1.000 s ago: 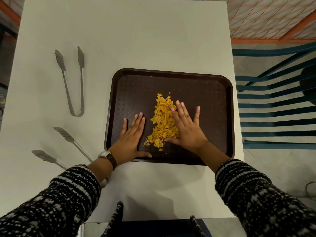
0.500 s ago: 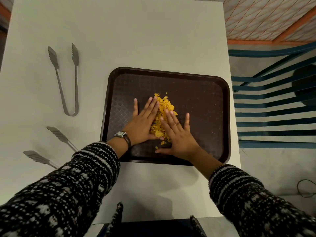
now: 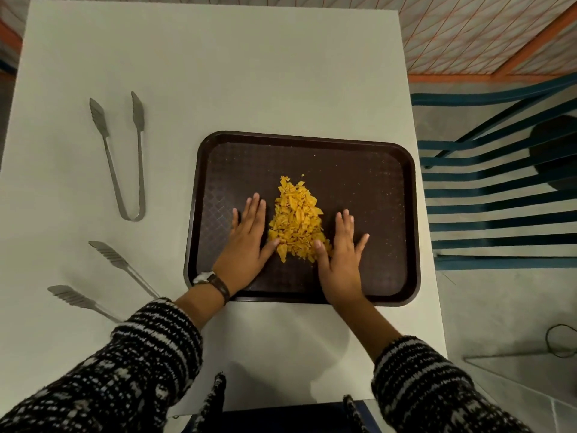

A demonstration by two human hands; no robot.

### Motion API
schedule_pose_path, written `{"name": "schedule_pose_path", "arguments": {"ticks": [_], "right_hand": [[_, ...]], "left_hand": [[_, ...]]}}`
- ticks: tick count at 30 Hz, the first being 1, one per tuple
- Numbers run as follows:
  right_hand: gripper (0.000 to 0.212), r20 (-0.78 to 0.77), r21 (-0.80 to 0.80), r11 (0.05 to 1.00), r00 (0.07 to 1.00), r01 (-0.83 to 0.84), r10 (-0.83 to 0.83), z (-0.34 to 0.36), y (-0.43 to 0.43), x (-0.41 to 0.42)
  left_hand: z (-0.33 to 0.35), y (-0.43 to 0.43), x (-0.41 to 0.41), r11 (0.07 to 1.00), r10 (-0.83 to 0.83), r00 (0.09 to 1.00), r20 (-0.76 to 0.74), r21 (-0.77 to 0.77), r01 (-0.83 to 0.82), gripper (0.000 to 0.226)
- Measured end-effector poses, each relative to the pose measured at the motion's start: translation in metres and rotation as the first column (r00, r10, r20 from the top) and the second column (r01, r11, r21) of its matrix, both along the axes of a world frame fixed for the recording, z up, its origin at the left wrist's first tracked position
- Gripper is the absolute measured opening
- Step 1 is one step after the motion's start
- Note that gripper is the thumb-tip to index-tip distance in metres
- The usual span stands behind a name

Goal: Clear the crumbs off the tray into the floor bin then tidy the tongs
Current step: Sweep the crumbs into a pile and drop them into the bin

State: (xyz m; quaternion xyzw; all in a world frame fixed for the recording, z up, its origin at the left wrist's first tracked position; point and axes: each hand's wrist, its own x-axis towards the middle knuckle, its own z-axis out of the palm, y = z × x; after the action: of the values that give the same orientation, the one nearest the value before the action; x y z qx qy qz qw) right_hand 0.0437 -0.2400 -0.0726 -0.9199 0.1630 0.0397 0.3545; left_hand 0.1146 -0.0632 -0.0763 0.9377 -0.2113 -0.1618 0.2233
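Note:
A dark brown tray (image 3: 368, 170) lies on the white table, right of centre. A pile of yellow crumbs (image 3: 295, 223) sits heaped in its middle. My left hand (image 3: 246, 242) lies flat on the tray just left of the pile, thumb touching the crumbs. My right hand (image 3: 342, 254) lies flat just right of the pile, thumb at its edge. Both hands hold nothing. One pair of metal tongs (image 3: 125, 157) rests on the table at the left. A second pair of tongs (image 3: 103, 276) lies nearer me, partly hidden by my left sleeve.
The white table (image 3: 249, 73) ends just right of the tray. Beyond that edge stands a blue slatted chair (image 3: 499, 207) on the floor. A cable (image 3: 562, 342) lies on the floor at the lower right. No bin is in view.
My hands, which had pressed together over the crumbs half a second ago, have drawn apart to either side. The crumbs now stand in a tighter heap.

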Motion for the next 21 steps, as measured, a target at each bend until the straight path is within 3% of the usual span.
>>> {"name": "schedule_pose_path", "arguments": {"ticks": [7, 11, 14, 18, 21], "right_hand": [[0.087, 0.037, 0.140, 0.972, 0.980, 0.190, -0.197, -0.008, 0.043, 0.014], [0.081, 0.083, 0.173, 0.957, 0.965, 0.233, -0.250, -0.012, 0.052, 0.027], [0.072, 0.111, 0.216, 0.947, 0.958, 0.238, -0.266, -0.014, 0.054, 0.037], [0.080, 0.135, 0.298, 0.930, 0.954, 0.217, -0.266, -0.015, 0.057, 0.041], [0.083, 0.104, 0.456, 0.851, 0.934, 0.261, -0.343, -0.008, 0.062, 0.046]], "left_hand": [[-0.009, -0.059, 0.015, 0.986, 0.129, 0.991, 0.042, -0.108, -0.124, 0.068], [-0.017, -0.070, 0.029, 0.993, 0.046, 0.998, 0.049, -0.112, -0.040, 0.065], [-0.019, -0.071, 0.027, 0.978, 0.054, 0.998, 0.031, -0.204, -0.047, 0.063], [-0.015, -0.075, 0.019, 0.894, 0.144, 0.986, -0.085, -0.416, -0.167, 0.059], [-0.006, -0.079, 0.016, 0.786, 0.223, 0.941, -0.253, -0.525, -0.327, 0.056]]}}
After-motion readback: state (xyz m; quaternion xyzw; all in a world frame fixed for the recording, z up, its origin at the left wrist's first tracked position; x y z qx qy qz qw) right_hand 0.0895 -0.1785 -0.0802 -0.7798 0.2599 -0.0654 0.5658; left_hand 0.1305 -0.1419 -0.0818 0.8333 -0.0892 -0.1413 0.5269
